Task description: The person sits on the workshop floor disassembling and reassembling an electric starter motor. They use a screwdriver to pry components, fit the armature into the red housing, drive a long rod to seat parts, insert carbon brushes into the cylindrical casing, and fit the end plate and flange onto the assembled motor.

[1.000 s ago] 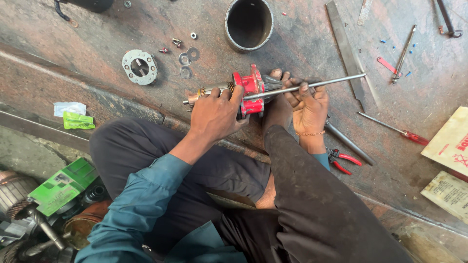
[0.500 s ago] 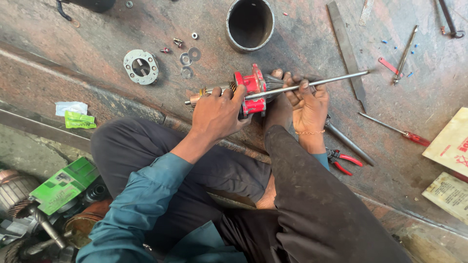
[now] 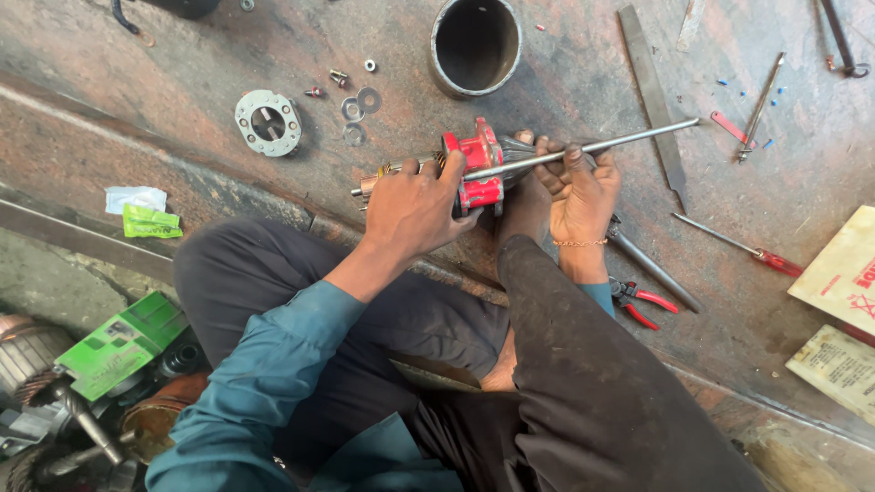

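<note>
**Steadying the red-collared rotor on the floor**

My left hand [image 3: 415, 205] is wrapped around the rotor assembly [image 3: 474, 169], fingers curled over the red collar, clamping it. My right hand [image 3: 579, 182] is closed around the other end, where the long steel rod [image 3: 629, 137] crosses over it and sticks out toward the right edge of the floor. The assembly lies in the middle of the stone floor [image 3: 182, 182], just in front of my knees, with its coppery shaft end poking out to the left past my knuckles.

To do this well, I judge I should keep the left grip firm and low so the collar cannot roll, hold the rod in line with the shaft rather than at an angle, and keep my fingertips off the spot where rod meets metal.

Counting what lies around: one metal cylinder [image 3: 476, 41] standing open near the far edge; one round end plate [image 3: 267, 121] to the far left; three flat washers [image 3: 357, 109] grouped beside it, with a few small screws and nuts just beyond them, too small to count surely. One flat file [image 3: 652, 91] lies to the right, one red-handled screwdriver [image 3: 743, 248], one pair of red-handled pliers [image 3: 643, 302] by my right leg, and two printed cards [image 3: 843, 273] at the right edge.
</note>
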Available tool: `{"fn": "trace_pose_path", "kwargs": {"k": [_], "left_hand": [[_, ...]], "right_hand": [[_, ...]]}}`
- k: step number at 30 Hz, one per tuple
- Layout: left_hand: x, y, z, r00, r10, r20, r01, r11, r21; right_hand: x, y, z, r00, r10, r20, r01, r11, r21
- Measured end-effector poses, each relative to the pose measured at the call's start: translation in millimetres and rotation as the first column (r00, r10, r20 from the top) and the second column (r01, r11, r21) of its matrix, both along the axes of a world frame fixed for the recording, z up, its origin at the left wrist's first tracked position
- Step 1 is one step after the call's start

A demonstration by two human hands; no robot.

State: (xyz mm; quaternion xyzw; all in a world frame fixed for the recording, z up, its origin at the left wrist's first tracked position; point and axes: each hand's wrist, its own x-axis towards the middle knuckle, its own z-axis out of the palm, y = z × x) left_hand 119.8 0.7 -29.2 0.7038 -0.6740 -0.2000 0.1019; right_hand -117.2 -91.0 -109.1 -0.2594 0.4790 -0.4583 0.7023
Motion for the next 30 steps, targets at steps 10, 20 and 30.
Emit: {"fn": "trace_pose_path", "kwargs": {"k": [10,20,30], "left_hand": [[8,-14,8,0.996,-0.007,-0.086,0.018,0.990,0.136],[50,-17,-1,0.951,-0.097,-0.295,0.120,0.991,0.060],[41,-9,-10,0.961,-0.027,-0.275,0.026,1.000,-0.008]], "right_hand": [[1,-4,6,0.986,0.099,0.136,-0.095,0.995,-0.031],[-17,-36,1,1.000,-0.012,0.014,0.012,1.000,0.009],[30,-41,28,0.967,0.084,-0.242,-0.140,0.965,-0.222]]}}
